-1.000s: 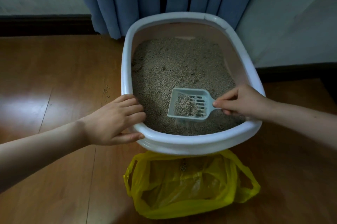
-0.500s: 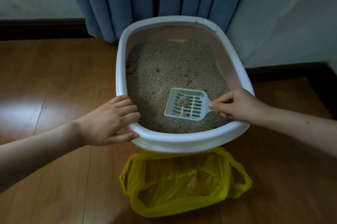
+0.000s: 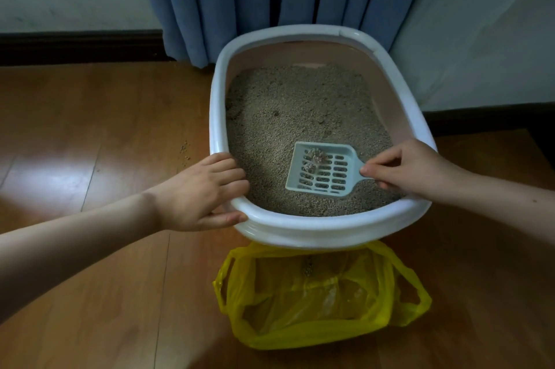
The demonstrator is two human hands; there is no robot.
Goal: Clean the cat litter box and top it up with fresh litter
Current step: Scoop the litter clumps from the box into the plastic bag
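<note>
Right hand [image 3: 411, 170] holds slotted scoop [image 3: 322, 170] over litter [image 3: 288, 104]; left hand [image 3: 198, 191] grips box rim [image 3: 315, 226].

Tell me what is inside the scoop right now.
The scoop, held by the right hand above the litter, carries a small pale clump near its front edge; most slots are bare. The hand covers its handle.

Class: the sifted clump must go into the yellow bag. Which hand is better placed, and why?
Right hand: it grips the scoop carrying the clump. Left hand grips the litter box rim.
</note>
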